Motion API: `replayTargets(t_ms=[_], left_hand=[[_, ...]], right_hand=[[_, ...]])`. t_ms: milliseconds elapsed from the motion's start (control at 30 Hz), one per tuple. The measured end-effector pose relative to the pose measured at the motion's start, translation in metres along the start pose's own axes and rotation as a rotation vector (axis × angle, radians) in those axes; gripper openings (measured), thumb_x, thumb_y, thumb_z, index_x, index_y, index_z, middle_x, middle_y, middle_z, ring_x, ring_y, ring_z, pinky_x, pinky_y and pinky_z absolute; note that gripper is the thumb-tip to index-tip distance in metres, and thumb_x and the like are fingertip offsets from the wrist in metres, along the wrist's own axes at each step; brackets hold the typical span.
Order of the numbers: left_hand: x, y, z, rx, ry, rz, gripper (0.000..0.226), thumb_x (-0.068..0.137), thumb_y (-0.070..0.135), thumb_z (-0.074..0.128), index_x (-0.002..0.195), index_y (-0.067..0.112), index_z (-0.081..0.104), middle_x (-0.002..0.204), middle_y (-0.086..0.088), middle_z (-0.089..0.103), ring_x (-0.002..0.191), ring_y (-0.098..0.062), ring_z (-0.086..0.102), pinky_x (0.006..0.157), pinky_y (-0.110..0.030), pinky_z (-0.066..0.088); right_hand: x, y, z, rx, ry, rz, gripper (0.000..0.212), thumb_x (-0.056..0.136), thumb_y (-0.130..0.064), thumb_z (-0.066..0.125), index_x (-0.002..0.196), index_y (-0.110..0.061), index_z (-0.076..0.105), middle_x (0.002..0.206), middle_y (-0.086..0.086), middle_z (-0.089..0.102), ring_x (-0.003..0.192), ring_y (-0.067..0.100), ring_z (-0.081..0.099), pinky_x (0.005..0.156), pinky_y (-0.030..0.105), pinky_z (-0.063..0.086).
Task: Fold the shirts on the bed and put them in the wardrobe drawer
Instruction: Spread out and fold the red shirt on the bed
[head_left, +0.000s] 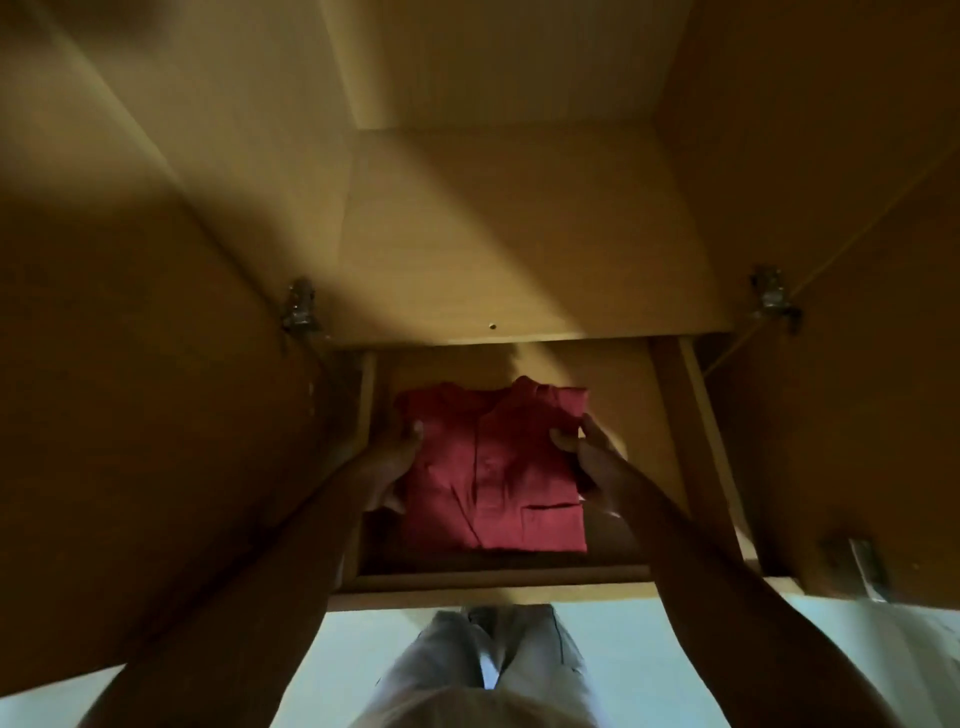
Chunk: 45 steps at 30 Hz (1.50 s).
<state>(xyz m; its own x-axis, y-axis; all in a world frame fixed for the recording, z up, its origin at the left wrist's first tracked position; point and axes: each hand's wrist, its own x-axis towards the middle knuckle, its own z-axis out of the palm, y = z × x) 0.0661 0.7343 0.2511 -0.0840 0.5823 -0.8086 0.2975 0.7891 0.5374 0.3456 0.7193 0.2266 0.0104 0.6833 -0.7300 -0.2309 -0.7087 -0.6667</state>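
A folded red shirt (493, 467), collar away from me and placket facing up, sits inside the open wooden wardrobe drawer (488, 578). My left hand (392, 465) grips the shirt's left edge, thumb on top and fingers hidden under the cloth. My right hand (589, 454) grips its right edge the same way, thumb on top. Whether the shirt rests on the drawer bottom or hangs just above it is unclear in the dim light.
The wardrobe's open doors (130, 415) flank the drawer on both sides, with metal hinges (298, 306) at left and right. A wooden shelf (519, 234) lies above the drawer. My legs in light trousers (483, 665) stand on a pale floor below.
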Motion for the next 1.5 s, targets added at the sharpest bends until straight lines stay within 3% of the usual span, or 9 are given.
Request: replayTargets(t_ms=[100, 233, 333, 400, 500, 600, 733, 1033, 1500], left_hand=[[0.005, -0.027, 0.011, 0.141, -0.092, -0.134, 0.069, 0.091, 0.050, 0.067, 0.148, 0.026, 0.038, 0.141, -0.005, 0.052, 0.112, -0.035, 0.059, 0.080, -0.048, 0.055], [0.018, -0.058, 0.034, 0.196, -0.004, -0.009, 0.085, 0.088, 0.012, 0.076, 0.156, 0.012, 0.025, 0.153, -0.007, 0.039, 0.139, -0.030, 0.042, 0.101, -0.031, 0.041], [0.027, -0.076, 0.033, 0.557, 0.155, -0.026, 0.069, 0.094, 0.020, 0.069, 0.152, 0.008, 0.034, 0.154, -0.014, 0.039, 0.143, -0.033, 0.037, 0.116, -0.039, 0.034], [0.035, -0.091, 0.030, 0.603, 0.248, 0.015, 0.063, 0.093, 0.018, 0.068, 0.148, 0.007, 0.040, 0.151, -0.017, 0.042, 0.142, -0.033, 0.038, 0.118, -0.039, 0.031], [0.031, -0.098, 0.033, 0.744, 0.324, 0.047, 0.067, 0.100, 0.026, 0.057, 0.156, 0.010, 0.023, 0.156, -0.018, 0.035, 0.144, -0.032, 0.035, 0.119, -0.040, 0.029], [0.016, -0.090, 0.035, 0.893, 0.325, 0.070, 0.077, 0.105, 0.024, 0.046, 0.161, 0.017, -0.006, 0.147, -0.020, 0.045, 0.131, -0.035, 0.051, 0.106, -0.044, 0.043], [0.005, -0.085, 0.028, 1.073, 0.326, 0.071, 0.081, 0.103, 0.013, 0.047, 0.160, 0.012, -0.012, 0.137, -0.021, 0.056, 0.118, -0.034, 0.062, 0.095, -0.043, 0.053], [0.009, -0.088, 0.034, 1.267, 0.209, 0.075, 0.034, 0.106, 0.015, 0.043, 0.139, 0.010, 0.051, 0.141, -0.014, 0.055, 0.130, -0.032, 0.053, 0.106, -0.041, 0.046], [0.006, -0.060, 0.034, 0.871, 0.252, 0.279, 0.020, 0.098, 0.029, 0.057, 0.104, 0.015, 0.069, 0.107, -0.005, 0.071, 0.103, -0.021, 0.065, 0.087, -0.029, 0.049]], right_hand=[[0.013, 0.026, -0.012, -0.315, 0.010, 0.097, 0.064, 0.090, -0.026, 0.076, 0.142, -0.031, 0.039, 0.115, 0.009, 0.067, 0.085, 0.020, 0.067, 0.058, 0.031, 0.056], [0.020, 0.050, -0.020, -0.476, 0.001, -0.004, 0.084, 0.087, -0.003, 0.076, 0.150, -0.017, 0.022, 0.124, 0.014, 0.060, 0.091, 0.014, 0.063, 0.067, 0.012, 0.052], [0.028, 0.054, -0.020, -0.566, -0.032, -0.003, 0.108, 0.075, -0.007, 0.087, 0.154, -0.023, 0.014, 0.139, 0.015, 0.053, 0.112, 0.034, 0.063, 0.090, 0.039, 0.058], [0.037, 0.061, -0.023, -0.584, -0.012, 0.004, 0.119, 0.060, -0.017, 0.092, 0.151, -0.034, 0.016, 0.127, 0.010, 0.058, 0.102, 0.031, 0.067, 0.080, 0.050, 0.061], [0.048, 0.073, -0.017, -0.613, -0.045, -0.002, 0.106, 0.074, -0.001, 0.081, 0.151, -0.038, 0.019, 0.126, -0.002, 0.052, 0.090, 0.010, 0.059, 0.071, 0.027, 0.060], [0.054, 0.085, -0.002, -0.643, -0.032, -0.044, 0.115, 0.060, -0.013, 0.083, 0.152, -0.044, 0.021, 0.126, 0.016, 0.058, 0.095, 0.035, 0.065, 0.075, 0.058, 0.060], [0.040, 0.080, 0.029, -0.815, -0.062, -0.076, 0.106, 0.076, -0.027, 0.080, 0.157, -0.037, 0.011, 0.126, -0.004, 0.055, 0.103, 0.030, 0.062, 0.081, 0.048, 0.058], [0.026, 0.071, 0.017, -0.960, 0.006, -0.052, 0.082, 0.087, -0.019, 0.069, 0.151, -0.036, 0.020, 0.098, 0.008, 0.068, 0.082, 0.033, 0.069, 0.063, 0.038, 0.056], [0.001, 0.056, -0.001, -0.908, 0.114, -0.085, 0.052, 0.084, -0.041, 0.071, 0.130, -0.029, 0.049, 0.096, 0.004, 0.069, 0.096, 0.033, 0.068, 0.077, 0.047, 0.060]])
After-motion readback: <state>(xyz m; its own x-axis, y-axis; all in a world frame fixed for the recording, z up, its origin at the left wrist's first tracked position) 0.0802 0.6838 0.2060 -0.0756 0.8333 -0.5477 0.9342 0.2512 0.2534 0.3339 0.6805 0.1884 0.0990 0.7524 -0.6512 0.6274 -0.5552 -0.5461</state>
